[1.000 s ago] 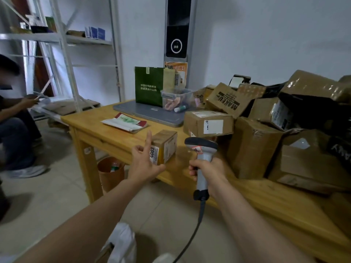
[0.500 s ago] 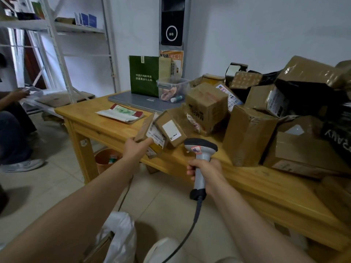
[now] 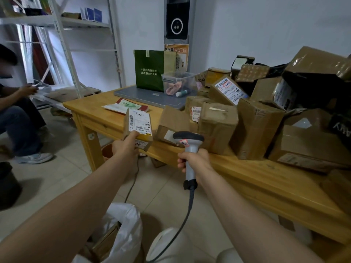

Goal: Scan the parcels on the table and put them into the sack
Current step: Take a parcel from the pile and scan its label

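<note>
The left hand (image 3: pixel 126 147) grips a small brown cardboard parcel with a white barcode label (image 3: pixel 137 128) by its lower end, thumb pressed on the label, and holds it upright off the pale wooden table (image 3: pixel 256 179), in front of the table's near edge with the label facing the camera. The right hand (image 3: pixel 195 162) is wrapped round the handle of a grey handheld barcode scanner (image 3: pixel 188 141), whose dark head sits just to the right of the held parcel; its cable hangs down from the handle. Behind the scanner, a heap of brown cardboard parcels (image 3: pixel 256 126) covers the right part of the table. A white plastic sack (image 3: pixel 125 224) stands open on the tiled floor below the left forearm, with brown cardboard showing inside. At the table's far end stand a green paper bag (image 3: pixel 150 70) and a clear plastic box (image 3: pixel 178 82). Another person (image 3: pixel 19 114) sits at the left.
</note>
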Demonstrator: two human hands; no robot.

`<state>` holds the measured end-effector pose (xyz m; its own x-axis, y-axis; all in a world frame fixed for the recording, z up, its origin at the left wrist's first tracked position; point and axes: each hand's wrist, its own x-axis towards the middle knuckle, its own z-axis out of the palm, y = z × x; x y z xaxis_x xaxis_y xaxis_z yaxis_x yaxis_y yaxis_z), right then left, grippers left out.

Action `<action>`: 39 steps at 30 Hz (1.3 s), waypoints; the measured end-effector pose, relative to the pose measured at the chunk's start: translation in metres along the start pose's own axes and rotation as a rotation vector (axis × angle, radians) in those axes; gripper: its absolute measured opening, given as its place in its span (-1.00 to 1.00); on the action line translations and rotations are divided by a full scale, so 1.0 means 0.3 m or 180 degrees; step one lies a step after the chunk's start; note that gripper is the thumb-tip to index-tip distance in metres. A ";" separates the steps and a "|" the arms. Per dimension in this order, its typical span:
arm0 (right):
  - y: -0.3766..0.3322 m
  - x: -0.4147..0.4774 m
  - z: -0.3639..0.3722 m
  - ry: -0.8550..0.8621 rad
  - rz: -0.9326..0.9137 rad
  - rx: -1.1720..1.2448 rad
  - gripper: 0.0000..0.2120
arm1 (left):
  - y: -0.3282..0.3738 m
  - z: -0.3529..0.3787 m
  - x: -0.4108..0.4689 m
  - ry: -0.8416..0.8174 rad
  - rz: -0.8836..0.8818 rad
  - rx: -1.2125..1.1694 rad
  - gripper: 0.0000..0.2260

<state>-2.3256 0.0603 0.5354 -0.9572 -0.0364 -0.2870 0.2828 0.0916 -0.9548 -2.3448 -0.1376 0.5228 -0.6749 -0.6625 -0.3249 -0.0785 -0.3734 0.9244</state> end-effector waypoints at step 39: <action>-0.063 -0.194 0.191 -0.0774 -0.1053 -0.0499 -0.86 | 0.142 -0.345 -0.035 -0.0359 0.1066 0.0901 -0.34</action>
<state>-2.2718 0.0037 0.5659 -0.9472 -0.3207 0.0045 -0.0672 0.1848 -0.9805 -2.2650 -0.2139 0.5448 -0.7717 -0.6359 0.0107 -0.0291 0.0522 0.9982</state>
